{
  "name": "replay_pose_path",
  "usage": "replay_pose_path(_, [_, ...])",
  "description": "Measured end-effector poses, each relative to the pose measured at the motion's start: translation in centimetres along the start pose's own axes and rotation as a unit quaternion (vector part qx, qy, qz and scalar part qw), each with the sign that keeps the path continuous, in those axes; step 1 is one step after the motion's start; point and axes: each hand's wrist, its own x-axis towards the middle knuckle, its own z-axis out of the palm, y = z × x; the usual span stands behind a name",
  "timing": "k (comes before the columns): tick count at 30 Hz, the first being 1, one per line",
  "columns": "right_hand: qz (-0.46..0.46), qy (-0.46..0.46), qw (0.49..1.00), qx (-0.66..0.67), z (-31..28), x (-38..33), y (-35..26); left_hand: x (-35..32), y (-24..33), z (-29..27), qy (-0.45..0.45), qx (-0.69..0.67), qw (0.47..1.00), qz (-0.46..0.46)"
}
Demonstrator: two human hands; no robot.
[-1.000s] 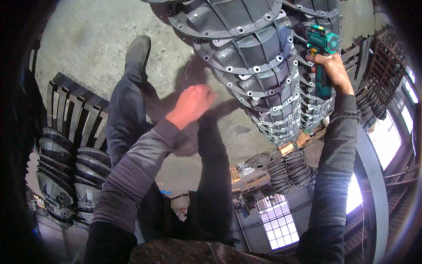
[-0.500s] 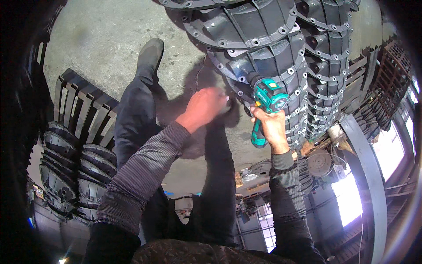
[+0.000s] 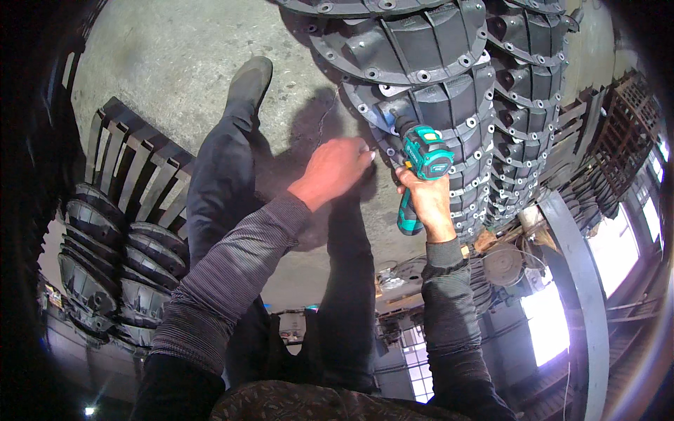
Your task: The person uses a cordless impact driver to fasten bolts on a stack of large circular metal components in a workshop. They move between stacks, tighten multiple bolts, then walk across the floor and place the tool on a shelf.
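Note:
My right hand [image 3: 430, 200] is wrapped round the grip of a teal and black cordless drill [image 3: 428, 156]. The drill's nose points away from me, toward a dark cast-metal housing [image 3: 449, 102] in a tall stack. A short bit shows at its chuck, close to the housing's raised boss; whether they touch I cannot tell. To the left of the drill, my left hand [image 3: 333, 172] is closed, thumb and fingers drawn together near the housing's flange. Something small and pale shows at its fingertips, too small to name.
A second stack of similar housings [image 3: 530, 112] rises just right of the first. At the left lie a slatted pallet [image 3: 144, 158] and more castings [image 3: 91, 281]. My boot [image 3: 249, 81] rests on the concrete floor [image 3: 168, 56]. A grey beam [image 3: 579, 281] stands at the right.
The housings appear slightly lower and farther right in view. The drill has shifted a little left against them, and its bit now shows. My left hand, blurred before, is now sharper.

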Motion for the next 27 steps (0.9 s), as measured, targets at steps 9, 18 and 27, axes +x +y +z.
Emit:
replay_pose_path(9, [0.023, 0.062, 0.994, -0.091, 0.3, 0.6, -0.4, 0.0, 0.8, -1.1, 0.008, -0.039, 0.999, 0.007])
replay_pose_path(18, [0.006, 0.097, 0.976, -0.193, 1.0, 1.0, 0.4, 0.0, 1.2, -1.9, 0.015, -0.062, 0.998, 0.025])
replay_pose_path(27, [-0.032, 0.117, 0.966, -0.228, 0.9, 1.0, 0.3, 0.0, 1.4, -2.4, 0.019, -0.089, 0.995, 0.035])
